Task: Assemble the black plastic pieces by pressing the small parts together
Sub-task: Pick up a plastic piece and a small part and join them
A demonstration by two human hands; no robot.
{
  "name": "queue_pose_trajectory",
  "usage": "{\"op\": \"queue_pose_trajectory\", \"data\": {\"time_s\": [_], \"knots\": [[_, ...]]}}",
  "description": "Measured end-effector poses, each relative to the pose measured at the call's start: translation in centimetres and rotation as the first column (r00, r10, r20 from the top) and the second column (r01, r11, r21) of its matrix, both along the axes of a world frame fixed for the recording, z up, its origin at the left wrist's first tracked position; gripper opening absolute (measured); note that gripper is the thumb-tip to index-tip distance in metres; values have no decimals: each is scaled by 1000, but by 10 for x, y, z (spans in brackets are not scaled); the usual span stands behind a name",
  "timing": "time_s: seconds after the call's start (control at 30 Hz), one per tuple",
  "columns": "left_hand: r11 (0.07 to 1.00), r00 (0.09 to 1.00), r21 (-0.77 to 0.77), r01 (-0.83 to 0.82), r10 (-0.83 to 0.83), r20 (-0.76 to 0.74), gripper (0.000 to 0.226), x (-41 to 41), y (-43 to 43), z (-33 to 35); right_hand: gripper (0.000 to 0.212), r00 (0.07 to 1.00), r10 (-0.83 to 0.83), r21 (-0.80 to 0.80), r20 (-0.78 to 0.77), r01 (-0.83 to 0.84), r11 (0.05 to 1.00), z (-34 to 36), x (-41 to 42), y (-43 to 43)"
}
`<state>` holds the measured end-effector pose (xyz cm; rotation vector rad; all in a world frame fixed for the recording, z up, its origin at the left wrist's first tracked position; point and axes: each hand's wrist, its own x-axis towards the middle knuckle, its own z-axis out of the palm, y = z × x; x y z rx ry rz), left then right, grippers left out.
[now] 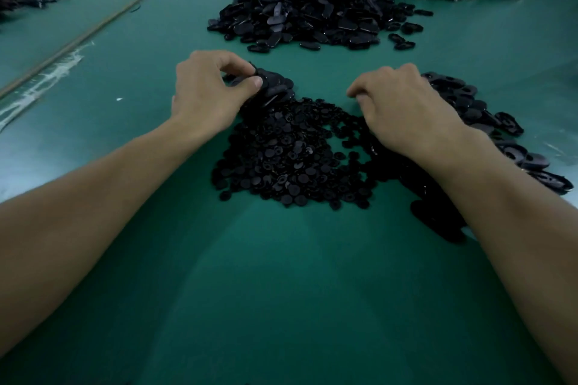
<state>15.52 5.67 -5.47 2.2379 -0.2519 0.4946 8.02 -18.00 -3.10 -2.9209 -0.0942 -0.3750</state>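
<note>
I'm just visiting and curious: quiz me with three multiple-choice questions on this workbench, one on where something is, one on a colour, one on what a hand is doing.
1. The heap of small round parts lies: A. between the left hand and the right hand; B. on the floor; C. inside a box.
2. The table is: A. white; B. green; C. red.
3. The left hand: A. lies flat; B. holds a knife; C. pinches a black oval piece.
Answers: 1 A, the heap sits on the table between both hands. 2 B, its cover is green all over. 3 C, thumb and fingers close on the piece.
</note>
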Motion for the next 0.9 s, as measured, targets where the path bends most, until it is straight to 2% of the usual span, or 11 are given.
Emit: {"op": "queue_pose_trajectory", "data": {"time_s": [0.07, 0.17, 0.27, 0.37, 0.53, 0.7, 0.77, 0.9], "knots": [[1000, 999, 4, 31, -31, 32, 6, -4, -2, 2, 34, 996, -23, 85, 91, 16, 996, 1, 1, -3], [991, 984, 2, 137, -137, 113, 15, -15, -14, 6, 29, 986, -23, 310, 167, -30, 950, 4, -3, -4], [956, 949, -35, 291, -284, 136, 8, -27, -27, 10, 21, 991, 71, 601, 114, -126, 789, 5, -9, -3], [903, 907, -89, 420, -416, 64, 6, -37, -36, 13, 17, 985, 148, 769, 87, -161, 619, 6, -11, -1], [841, 863, -241, 484, -504, -28, 13, -43, -39, 17, 19, 976, 202, 844, 77, -172, 509, 5, -13, 5], [795, 841, -360, 489, -539, -47, 17, -43, -38, 19, 17, 973, 214, 856, 84, -180, 484, 3, -13, 8], [789, 835, -357, 500, -549, -44, 16, -44, -39, 19, 15, 975, 203, 842, 89, -183, 508, 3, -14, 8], [791, 832, -343, 507, -552, -43, 13, -44, -39, 18, 12, 983, 149, 756, 107, -178, 630, 0, -16, 9]]}}
